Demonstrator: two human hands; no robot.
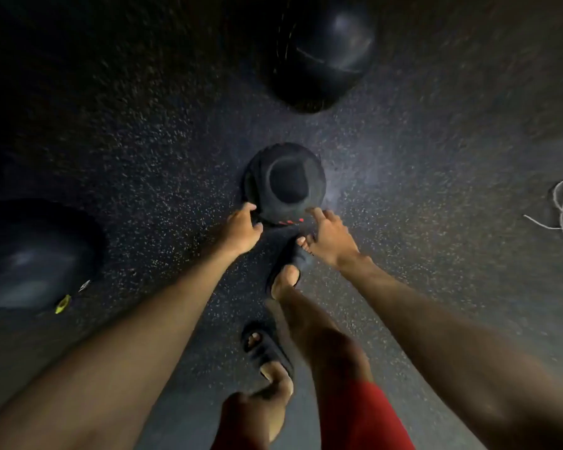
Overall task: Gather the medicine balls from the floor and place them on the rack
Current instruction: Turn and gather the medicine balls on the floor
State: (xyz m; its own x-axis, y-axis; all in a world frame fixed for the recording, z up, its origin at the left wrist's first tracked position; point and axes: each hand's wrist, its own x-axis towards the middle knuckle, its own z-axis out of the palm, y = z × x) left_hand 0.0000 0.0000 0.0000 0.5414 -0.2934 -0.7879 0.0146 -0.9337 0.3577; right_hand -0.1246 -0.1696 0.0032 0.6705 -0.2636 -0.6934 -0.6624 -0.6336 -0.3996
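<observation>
Your forearms (127,319) stretch down and forward past red shorts (361,417) and a sandalled foot (286,264), meeting at the small medicine ball (286,181), which sits on the speckled rubber floor (143,157) just ahead of your toes. Judge it as dense and heavy for its size, with a ribbed, grippy shell that should not slip; it probably gives little under the fingers. Take it low on opposite sides, palms cupped under its widest part, not by the fingertips. Your left hand (242,227) has its fingers curled against the ball's lower left edge, but blur hides whether it really has purchase. Your right hand (329,237) is loose and unclenched, its index finger reaching to the lower right edge, holding nothing. Both wrists are angled inward, elbows nearly straight, so you are bent well over. Two larger medicine balls wait well apart: the far ball (325,53) ahead and the left ball (33,251). No rack is in view.
</observation>
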